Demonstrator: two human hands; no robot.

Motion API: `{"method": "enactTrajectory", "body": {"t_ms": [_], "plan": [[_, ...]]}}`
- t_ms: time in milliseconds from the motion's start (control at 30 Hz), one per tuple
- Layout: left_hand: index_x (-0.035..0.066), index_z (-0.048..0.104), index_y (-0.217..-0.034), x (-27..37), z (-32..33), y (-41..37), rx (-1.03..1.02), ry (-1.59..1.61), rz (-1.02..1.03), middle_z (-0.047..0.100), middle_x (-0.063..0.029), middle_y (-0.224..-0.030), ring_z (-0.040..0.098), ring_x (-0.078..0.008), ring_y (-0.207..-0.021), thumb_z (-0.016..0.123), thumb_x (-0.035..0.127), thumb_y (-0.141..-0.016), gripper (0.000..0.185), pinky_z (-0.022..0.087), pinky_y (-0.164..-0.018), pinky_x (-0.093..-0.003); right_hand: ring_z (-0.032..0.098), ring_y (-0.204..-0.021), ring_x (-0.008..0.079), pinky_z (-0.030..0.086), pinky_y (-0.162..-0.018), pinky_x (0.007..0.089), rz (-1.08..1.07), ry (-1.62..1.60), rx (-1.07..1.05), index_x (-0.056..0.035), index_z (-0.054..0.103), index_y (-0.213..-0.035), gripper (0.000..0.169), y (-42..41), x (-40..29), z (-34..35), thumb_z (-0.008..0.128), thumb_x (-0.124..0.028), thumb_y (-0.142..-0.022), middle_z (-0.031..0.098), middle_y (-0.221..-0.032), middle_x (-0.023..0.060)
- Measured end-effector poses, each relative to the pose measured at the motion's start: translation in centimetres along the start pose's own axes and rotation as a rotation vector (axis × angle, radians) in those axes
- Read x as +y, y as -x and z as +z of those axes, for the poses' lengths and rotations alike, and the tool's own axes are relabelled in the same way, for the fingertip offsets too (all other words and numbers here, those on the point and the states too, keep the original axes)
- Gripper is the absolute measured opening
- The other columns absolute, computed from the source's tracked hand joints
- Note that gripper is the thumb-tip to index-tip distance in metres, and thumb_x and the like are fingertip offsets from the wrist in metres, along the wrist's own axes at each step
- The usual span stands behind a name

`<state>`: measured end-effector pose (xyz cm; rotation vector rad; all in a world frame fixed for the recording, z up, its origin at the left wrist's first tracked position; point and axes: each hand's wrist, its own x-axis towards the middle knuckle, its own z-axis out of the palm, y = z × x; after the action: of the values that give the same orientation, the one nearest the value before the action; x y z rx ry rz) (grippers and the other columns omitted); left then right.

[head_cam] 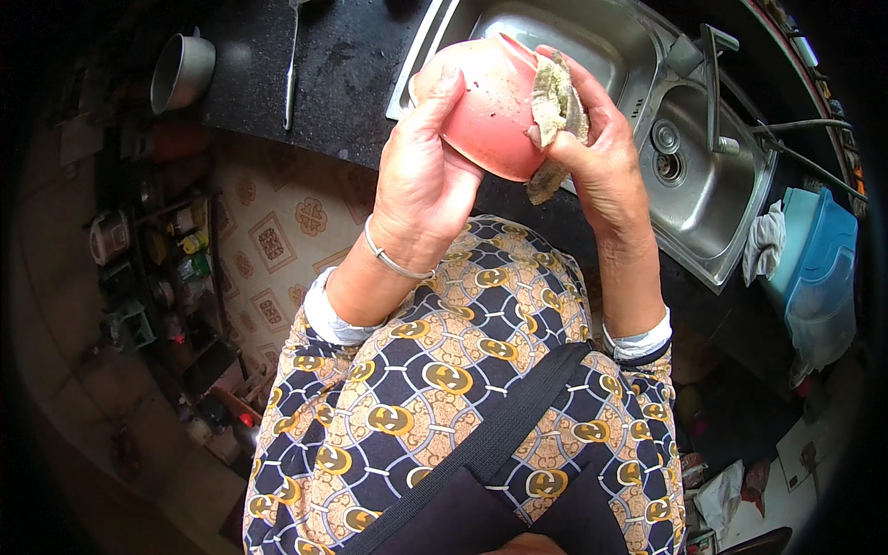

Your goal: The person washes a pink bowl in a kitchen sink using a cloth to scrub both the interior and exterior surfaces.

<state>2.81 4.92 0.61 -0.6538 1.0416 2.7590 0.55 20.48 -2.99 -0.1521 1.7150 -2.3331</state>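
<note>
A pink bowl (489,104) is tilted on its side, its outer wall facing me and flecked with dark specks. My left hand (427,152) grips it at the left, thumb on the outside and fingers hidden behind. In my right hand (596,139) is a worn, yellowish-grey scrubbing cloth (555,104), pressed against the bowl's right side. A ragged end of the cloth hangs below the thumb. Both hands are above the front edge of a stainless steel double sink (645,41).
A faucet (714,90) rises beside the smaller basin, whose drain strainer (667,149) shows. On the black countertop (243,76) are a metal pot (184,73) and a long-handled utensil (290,83). A blue plastic container (822,250) and a grey rag (765,243) are at the right. A crowded shelf (177,277) stands at left.
</note>
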Motion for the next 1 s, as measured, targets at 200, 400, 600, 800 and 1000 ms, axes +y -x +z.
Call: {"method": "enactTrajectory", "body": {"t_ms": [200, 400, 600, 800, 1000], "plan": [[0.004, 0.048, -0.128, -0.1, -0.3, -0.5, 0.000, 0.018, -0.045, 0.055, -0.0111, -0.126, 0.052, -0.0226, -0.119, 0.053, 0.024, -0.095, 0.039, 0.041, -0.104, -0.0425, 0.052, -0.117, 0.0152, 0.038, -0.103, 0.0307, 0.083, -0.160, -0.020, 0.0006, 0.043, -0.136, 0.071, 0.1, 0.0, -0.3, 0.067, -0.009, -0.070, 0.053, -0.128, 0.0097], [0.006, 0.051, -0.125, -0.5, 0.6, 0.1, 0.007, -0.046, 0.056, 0.057, -0.0088, -0.124, 0.054, -0.0201, -0.116, 0.054, 0.020, -0.095, 0.034, 0.042, -0.102, -0.0390, 0.052, -0.116, 0.0149, 0.039, -0.101, 0.0293, 0.083, -0.038, -0.018, -0.0005, 0.044, -0.135, 0.070, 0.1, 0.0, 0.0, 0.066, -0.007, -0.070, 0.053, -0.128, 0.0088], [0.005, 0.052, -0.122, -0.7, 0.3, -0.3, -0.008, -0.035, 0.058, 0.058, -0.0087, -0.121, 0.055, -0.0199, -0.114, 0.055, 0.020, -0.094, 0.032, 0.044, -0.101, -0.0389, 0.051, -0.119, 0.0165, 0.038, -0.103, 0.0307, 0.107, 0.010, 0.015, 0.0011, 0.043, -0.135, 0.068, 0.3, -0.1, 0.2, 0.063, -0.007, -0.071, 0.052, -0.130, 0.0104], [0.004, 0.052, -0.122, -0.1, 0.3, -0.4, 0.011, -0.025, 0.042, 0.059, -0.0110, -0.120, 0.056, -0.0204, -0.113, 0.055, 0.021, -0.094, 0.033, 0.044, -0.101, -0.0395, 0.048, -0.124, 0.0199, 0.037, -0.105, 0.0334, 0.004, 0.006, -0.044, 0.0025, 0.038, -0.137, 0.067, 0.0, 0.7, -0.5, 0.064, -0.018, -0.079, 0.049, -0.135, 0.0128], [-0.002, 0.049, -0.124, -0.6, -0.5, -0.9, 0.002, 0.145, -0.159, 0.059, -0.0139, -0.120, 0.057, -0.0214, -0.111, 0.049, 0.025, -0.098, 0.038, 0.044, -0.100, -0.0399, 0.025, -0.139, 0.0323, 0.013, -0.114, 0.0470, -0.580, 0.915, 0.019, -0.0161, 0.042, -0.140, 0.070, 1.5, 2.1, -1.1, 0.038, -0.064, -0.089, 0.034, -0.147, 0.0129]]}}
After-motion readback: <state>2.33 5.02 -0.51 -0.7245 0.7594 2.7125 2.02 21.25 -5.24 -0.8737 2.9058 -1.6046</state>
